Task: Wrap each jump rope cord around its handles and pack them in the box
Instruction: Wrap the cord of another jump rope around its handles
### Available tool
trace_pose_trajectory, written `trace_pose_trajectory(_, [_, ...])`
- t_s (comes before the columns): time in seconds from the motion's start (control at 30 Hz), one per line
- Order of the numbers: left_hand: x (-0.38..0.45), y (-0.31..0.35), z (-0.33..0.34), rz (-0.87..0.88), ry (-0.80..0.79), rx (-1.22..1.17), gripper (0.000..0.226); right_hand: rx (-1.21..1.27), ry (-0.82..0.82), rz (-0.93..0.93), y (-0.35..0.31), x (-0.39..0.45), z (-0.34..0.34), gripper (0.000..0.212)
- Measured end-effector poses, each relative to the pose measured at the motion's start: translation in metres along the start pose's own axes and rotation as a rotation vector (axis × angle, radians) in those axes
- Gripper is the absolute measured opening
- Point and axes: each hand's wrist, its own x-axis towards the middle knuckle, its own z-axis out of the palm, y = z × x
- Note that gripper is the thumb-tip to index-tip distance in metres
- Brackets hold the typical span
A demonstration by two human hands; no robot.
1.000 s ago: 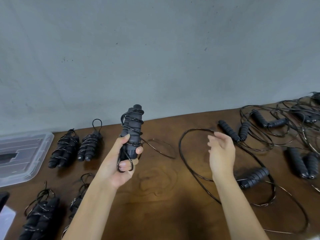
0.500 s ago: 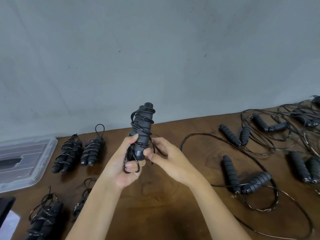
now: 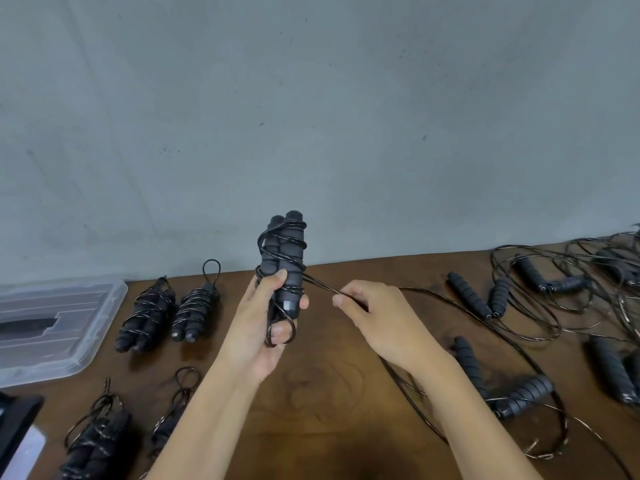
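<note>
Fingers of the left hand (image 3: 258,329) clamped the light foam handles (image 3: 284,263) at frame centre, while the right hand (image 3: 374,315) pinched the springy, slippery-looking cord (image 3: 320,285), best gripped near the bundle.

Upright pair of black foam handles (image 3: 284,265), cord-wound, loose cord (image 3: 320,285) trailing right; clear box (image 3: 104,327) far left.

Brown wooden table (image 3: 311,427): wrapped ropes (image 3: 166,313) left, loose ropes (image 3: 519,341) right, clear box (image 3: 86,341).

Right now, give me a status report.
Left hand grips wrapped handles upright. Right hand pinches loose cord. Nothing blocking.
</note>
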Motion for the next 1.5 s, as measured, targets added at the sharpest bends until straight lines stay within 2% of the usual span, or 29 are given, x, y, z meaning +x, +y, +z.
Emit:
trace_pose_trajectory(0.13, [0.002, -0.003, -0.001, 0.068, 0.131, -0.005, 0.019, -0.09, -0.002, -0.016, -0.014, -0.011, -0.008, 0.022])
trace_pose_trajectory(0.23, [-0.001, -0.01, 0.005, 0.153, 0.18, 0.079, 0.025, -0.2, 0.028, -0.032, -0.032, -0.017, -0.017, 0.024])
trace_pose_trajectory(0.3, [-0.001, -0.013, 0.008, 0.208, 0.198, 0.125, 0.034, -0.181, 0.07, -0.034, -0.044, -0.02, -0.022, 0.025])
trace_pose_trajectory(0.5, [0.002, -0.023, 0.024, 0.32, 0.22, 0.177, 0.031, -0.124, 0.093, -0.067, -0.079, -0.032, -0.005, 0.026])
trace_pose_trajectory(0.57, [0.0, -0.024, 0.029, 0.335, 0.233, 0.146, 0.037, -0.098, 0.112, -0.059, -0.085, -0.037, 0.012, 0.027])
trace_pose_trajectory(0.67, [-0.005, -0.022, 0.033, 0.262, 0.215, 0.104, 0.058, -0.051, 0.131, -0.036, -0.085, -0.043, 0.032, 0.021])
trace_pose_trajectory(0.77, [-0.009, -0.02, 0.033, 0.118, 0.158, 0.062, 0.068, -0.01, 0.154, -0.027, -0.076, -0.044, 0.045, 0.022])
trace_pose_trajectory(0.93, [-0.012, -0.012, 0.026, -0.052, 0.003, -0.046, 0.068, 0.065, 0.251, -0.042, -0.059, -0.041, 0.048, 0.023])
trace_pose_trajectory(1.03, [-0.014, -0.011, 0.026, -0.059, -0.037, -0.061, 0.059, 0.048, 0.227, -0.054, -0.054, -0.042, 0.039, 0.027])
trace_pose_trajectory(1.23, [-0.016, -0.016, 0.03, -0.094, -0.037, -0.094, 0.073, -0.01, 0.227, -0.081, -0.061, -0.045, 0.029, 0.03])
trace_pose_trajectory(1.4, [-0.019, -0.017, 0.032, 0.0, -0.051, -0.082, 0.059, -0.199, 0.22, -0.092, -0.065, -0.051, 0.02, 0.024])
trace_pose_trajectory(1.5, [-0.021, -0.017, 0.034, 0.068, -0.021, -0.024, 0.052, -0.176, 0.231, -0.062, -0.068, -0.054, 0.018, 0.023])
